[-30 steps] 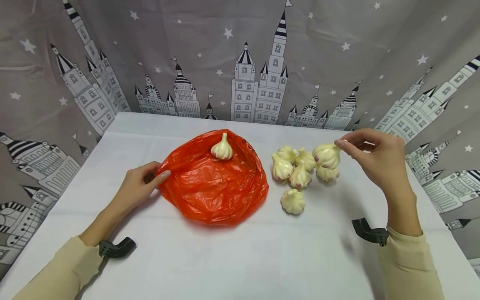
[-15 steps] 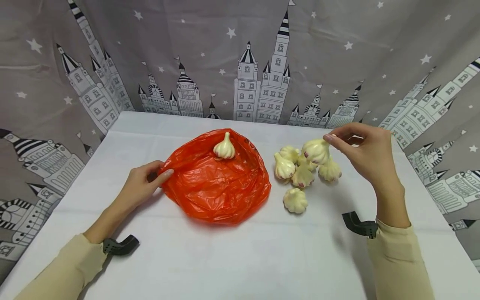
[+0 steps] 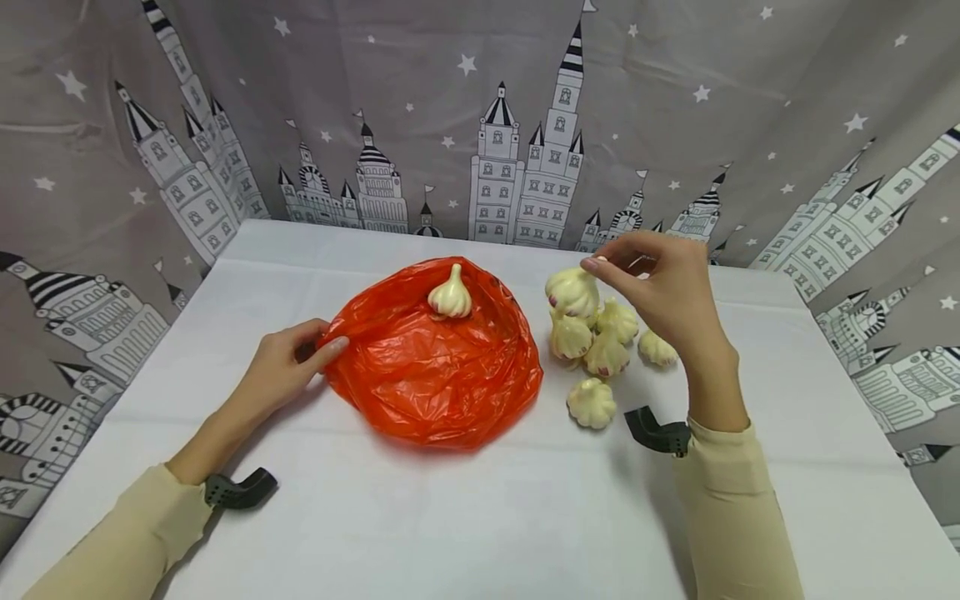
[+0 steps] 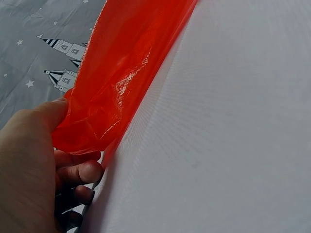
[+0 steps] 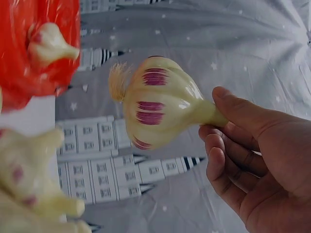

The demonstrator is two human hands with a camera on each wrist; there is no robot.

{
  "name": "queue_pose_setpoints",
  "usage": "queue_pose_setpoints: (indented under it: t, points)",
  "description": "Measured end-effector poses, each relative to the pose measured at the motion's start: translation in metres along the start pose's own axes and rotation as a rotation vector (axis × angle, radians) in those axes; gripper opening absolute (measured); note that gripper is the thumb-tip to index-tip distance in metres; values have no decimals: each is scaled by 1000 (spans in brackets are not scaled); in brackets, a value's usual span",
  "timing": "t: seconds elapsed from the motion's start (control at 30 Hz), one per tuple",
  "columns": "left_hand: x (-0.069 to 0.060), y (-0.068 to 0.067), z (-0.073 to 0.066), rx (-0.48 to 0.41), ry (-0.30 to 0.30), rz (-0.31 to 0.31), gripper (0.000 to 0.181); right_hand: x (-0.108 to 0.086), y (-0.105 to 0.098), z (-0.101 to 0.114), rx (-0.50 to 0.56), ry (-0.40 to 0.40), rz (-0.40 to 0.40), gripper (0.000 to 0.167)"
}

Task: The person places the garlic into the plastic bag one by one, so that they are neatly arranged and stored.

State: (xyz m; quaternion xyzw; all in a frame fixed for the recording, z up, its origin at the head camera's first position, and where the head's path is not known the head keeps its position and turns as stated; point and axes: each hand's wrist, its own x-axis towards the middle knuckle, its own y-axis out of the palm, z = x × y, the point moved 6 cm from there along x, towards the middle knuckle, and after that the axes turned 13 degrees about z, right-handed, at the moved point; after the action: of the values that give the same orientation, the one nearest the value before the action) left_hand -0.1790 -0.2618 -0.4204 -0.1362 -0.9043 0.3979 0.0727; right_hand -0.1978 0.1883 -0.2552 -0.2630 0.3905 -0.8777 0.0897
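Observation:
My left hand (image 3: pixel 288 367) pinches the left rim of a red plastic bag (image 3: pixel 435 375), which lies spread with its mouth facing up. In the left wrist view the thumb presses the bag's edge (image 4: pixel 97 111) against the fingers. One garlic bulb (image 3: pixel 450 293) stands inside the bag near its far side. Above the table, my right hand (image 3: pixel 660 287) holds another garlic bulb (image 5: pixel 163 104) by its stem, between thumb and fingers. This bulb is cream with purple streaks and a tuft of roots. It hangs over a cluster of garlic bulbs (image 3: pixel 607 354) and partly hides one.
One garlic bulb (image 3: pixel 592 403) lies nearer the front, right of the bag, and another (image 3: pixel 657 347) sits at the cluster's right. A white cloth covers the table (image 3: pixel 450 525). A grey curtain (image 3: pixel 420 75) printed with castles hangs behind it.
My right hand has moved left with the garlic bulb, from the right of the cluster to above its left part. The left hand keeps its hold on the bag's rim.

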Motion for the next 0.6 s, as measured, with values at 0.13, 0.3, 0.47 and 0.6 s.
queue_pose_setpoints:
  t: [0.13, 0.3, 0.47, 0.6]
  points:
    - [-1, -1, 0, 0, 3, -1, 32, 11, 14, 13, 39, -10, 30, 14]
    - [0, 0, 1, -11, 1, -15, 31, 26, 30, 26, 78, -31, 64, 17]
    - [1, 2, 1, -18, 25, -9, 29, 34, 44, 33, 94, -31, 83, 16]
    - [0, 0, 1, -6, 36, -14, 28, 40, 57, 40, 115, -50, 97, 16]
